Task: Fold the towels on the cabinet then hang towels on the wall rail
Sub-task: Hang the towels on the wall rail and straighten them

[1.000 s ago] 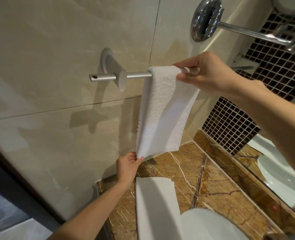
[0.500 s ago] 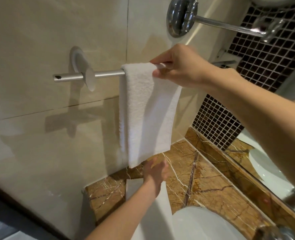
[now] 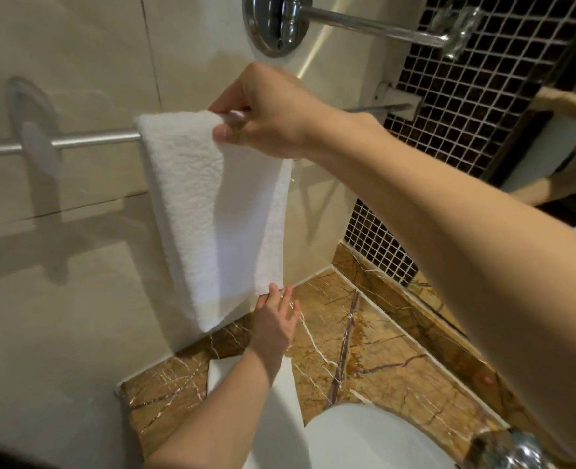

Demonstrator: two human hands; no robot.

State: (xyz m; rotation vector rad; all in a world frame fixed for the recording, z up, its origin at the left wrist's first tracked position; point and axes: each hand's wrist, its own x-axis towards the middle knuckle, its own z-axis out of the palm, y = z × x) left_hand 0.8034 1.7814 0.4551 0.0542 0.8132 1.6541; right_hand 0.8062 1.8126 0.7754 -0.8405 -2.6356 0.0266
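Towel-hanging is well under way at the wall: a white folded towel (image 3: 212, 204) is draped over the rail (image 3: 94, 138), its layers hanging down the beige tiles to just above the counter (image 3: 364, 350). The right hand (image 3: 266, 110) is up at the rail, thumb in front and fingers curled over the top, pinching the towel's fold at its right edge. That hold likely keeps the cloth from sliding along or off the smooth bar while the lower part is adjusted. The left hand (image 3: 274, 319) reaches up from below with fingers fairly straight and spread, fingertips touching the towel's bottom right corner. It grips nothing that can be seen, and seems to be there to smooth the hem or bring the front and back layers level. The front layer hangs at a slight slant, so some straightening looks needed. A second towel (image 3: 285, 401), folded into a long strip, lies flat on the counter under the left forearm, probably waiting its turn to go up. The only container in sight is the white sink (image 3: 364, 438) at the bottom edge. Just part of its bowl shows, with a blurred tap (image 3: 513, 448) beside it, and what it may hold cannot be told. Higher up, a chrome wall arm (image 3: 276, 22) juts out toward the dark mosaic tiles (image 3: 449, 113).
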